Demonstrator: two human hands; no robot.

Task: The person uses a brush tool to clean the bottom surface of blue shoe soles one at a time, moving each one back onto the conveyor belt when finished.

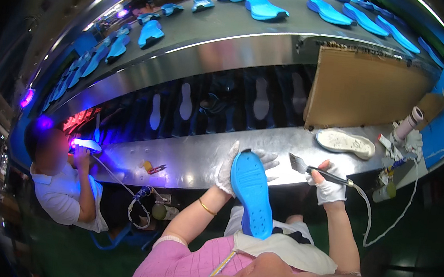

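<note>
My left hand [225, 170], in a white glove, grips a blue shoe sole [252, 187] from behind, with its fingers showing on both sides. Slightly tilted, the sole is in front of my chest and shows grooves at one end and small holes at the other. A flat brush [299, 163] with a black handle is in my right hand [330, 189], whose white glove leaves some fingertips bare. From the handle's end hangs a thin pale tube [369, 219]. The bristles point toward the sole but stay apart from it. A white sole [345, 143] lies on the metal bench beyond the brush.
The metal bench [198, 163] runs across in front of me. Beyond it, blue soles [265, 9] line a dark conveyor belt [217, 27]. A cardboard sheet [370, 92] stands at the right, near a small jar [385, 192]. A co-worker [62, 189] sits at left under violet light.
</note>
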